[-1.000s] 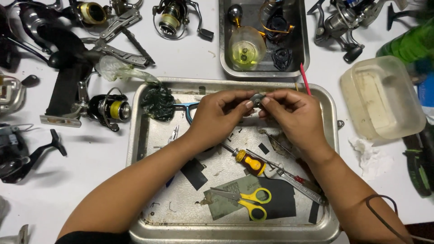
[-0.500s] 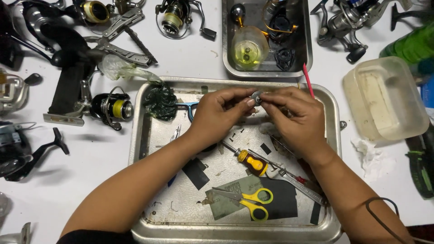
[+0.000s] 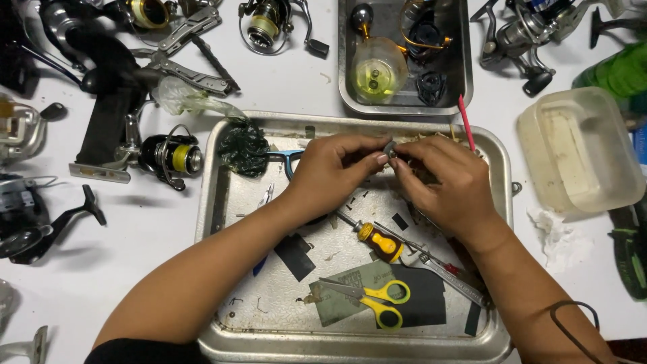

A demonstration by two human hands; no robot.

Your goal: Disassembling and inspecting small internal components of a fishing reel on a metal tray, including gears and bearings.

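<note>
Resting between both hands' (image 3: pixel 391 172) fingertips, seemingly pinched: small metal part (image 3: pixel 389 147).

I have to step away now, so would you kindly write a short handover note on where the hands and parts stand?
Left hand and right hand meet over the large metal tray, both pinching one small grey metal part at the fingertips.
In the tray: screwdriver, yellow scissors, dark sandpaper sheets.
Fishing reels lie around on the table.
Done: part is lifted clear of the tray.
Left: it is not yet set down or fitted anywhere.
</note>
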